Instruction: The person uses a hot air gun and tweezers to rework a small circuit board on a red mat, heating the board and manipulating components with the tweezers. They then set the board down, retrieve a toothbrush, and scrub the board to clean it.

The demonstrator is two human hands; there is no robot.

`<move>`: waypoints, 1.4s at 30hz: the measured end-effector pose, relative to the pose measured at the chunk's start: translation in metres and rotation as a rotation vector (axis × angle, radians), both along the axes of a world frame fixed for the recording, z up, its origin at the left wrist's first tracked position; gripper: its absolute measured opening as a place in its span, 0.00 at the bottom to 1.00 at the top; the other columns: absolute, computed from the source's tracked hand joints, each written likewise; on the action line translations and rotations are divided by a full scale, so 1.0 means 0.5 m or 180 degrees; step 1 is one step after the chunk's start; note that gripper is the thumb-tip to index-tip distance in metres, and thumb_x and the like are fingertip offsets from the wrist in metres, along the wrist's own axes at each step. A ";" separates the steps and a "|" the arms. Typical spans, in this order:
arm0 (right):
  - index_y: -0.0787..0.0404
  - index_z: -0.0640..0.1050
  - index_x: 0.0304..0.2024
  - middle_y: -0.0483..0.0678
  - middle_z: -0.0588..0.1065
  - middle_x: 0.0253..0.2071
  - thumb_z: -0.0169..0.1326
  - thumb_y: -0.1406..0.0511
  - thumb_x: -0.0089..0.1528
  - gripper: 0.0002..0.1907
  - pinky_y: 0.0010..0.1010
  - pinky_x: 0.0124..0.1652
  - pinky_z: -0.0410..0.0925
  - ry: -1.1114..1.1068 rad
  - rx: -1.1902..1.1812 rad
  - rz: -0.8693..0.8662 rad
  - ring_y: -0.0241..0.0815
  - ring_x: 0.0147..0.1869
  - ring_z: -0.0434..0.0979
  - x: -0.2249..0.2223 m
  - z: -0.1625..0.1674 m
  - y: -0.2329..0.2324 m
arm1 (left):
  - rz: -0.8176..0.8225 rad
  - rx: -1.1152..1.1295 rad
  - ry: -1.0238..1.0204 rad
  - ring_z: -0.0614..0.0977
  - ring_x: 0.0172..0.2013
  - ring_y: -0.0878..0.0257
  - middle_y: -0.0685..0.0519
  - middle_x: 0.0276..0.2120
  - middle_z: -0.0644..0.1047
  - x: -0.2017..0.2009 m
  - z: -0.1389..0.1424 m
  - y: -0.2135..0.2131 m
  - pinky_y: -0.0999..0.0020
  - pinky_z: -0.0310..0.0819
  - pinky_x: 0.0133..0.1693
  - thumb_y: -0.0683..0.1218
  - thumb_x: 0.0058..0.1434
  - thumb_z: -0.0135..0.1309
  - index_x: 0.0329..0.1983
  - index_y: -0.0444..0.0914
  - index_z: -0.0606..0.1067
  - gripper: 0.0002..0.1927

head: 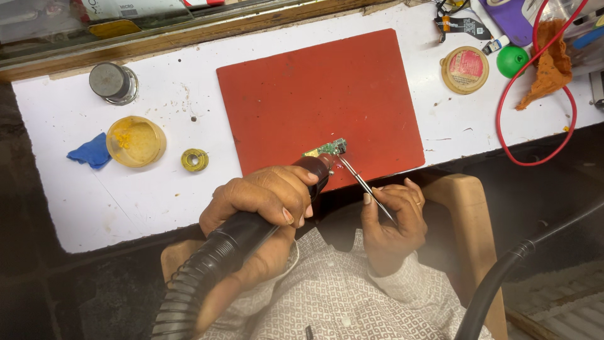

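A small green circuit board (328,148) lies near the front edge of a red mat (314,94). My left hand (267,195) grips a dark hot-air tool (302,179) with a ribbed black hose, its nozzle pointing at the board. My right hand (391,217) holds metal tweezers (363,184), whose tips reach the board's right end.
On the white bench: a yellow flux tub (135,141), a blue cloth (93,151), a small solder spool (195,159), a grey round tin (112,82). At the right are a round tin with red label (465,69), a green ball (511,60), a red cable (535,157), an orange rag (548,60).
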State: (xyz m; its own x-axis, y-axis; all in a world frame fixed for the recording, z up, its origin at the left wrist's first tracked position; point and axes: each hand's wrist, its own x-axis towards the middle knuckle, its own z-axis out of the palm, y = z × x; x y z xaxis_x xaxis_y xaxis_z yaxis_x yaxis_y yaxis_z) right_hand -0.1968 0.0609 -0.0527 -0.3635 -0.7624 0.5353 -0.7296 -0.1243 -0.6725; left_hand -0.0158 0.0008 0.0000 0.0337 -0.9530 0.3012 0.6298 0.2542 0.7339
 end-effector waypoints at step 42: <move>0.61 0.79 0.36 0.44 0.77 0.33 0.65 0.72 0.58 0.07 0.44 0.67 0.61 0.0269 0.0051 -0.0158 0.40 0.43 0.78 0.007 0.011 0.016 | -0.0051 -0.0069 -0.0234 0.79 0.22 0.58 0.48 0.18 0.75 -0.009 0.055 0.006 0.46 0.82 0.44 0.64 0.66 0.53 0.27 0.37 0.71 0.27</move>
State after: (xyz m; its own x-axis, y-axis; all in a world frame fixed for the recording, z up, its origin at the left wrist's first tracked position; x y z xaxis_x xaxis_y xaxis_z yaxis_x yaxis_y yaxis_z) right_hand -0.1934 0.0688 -0.0472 -0.3551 -0.7534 0.5535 -0.7888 -0.0763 -0.6099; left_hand -0.0202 0.0038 0.0275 -0.0045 -0.9465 0.3228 0.5786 0.2608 0.7728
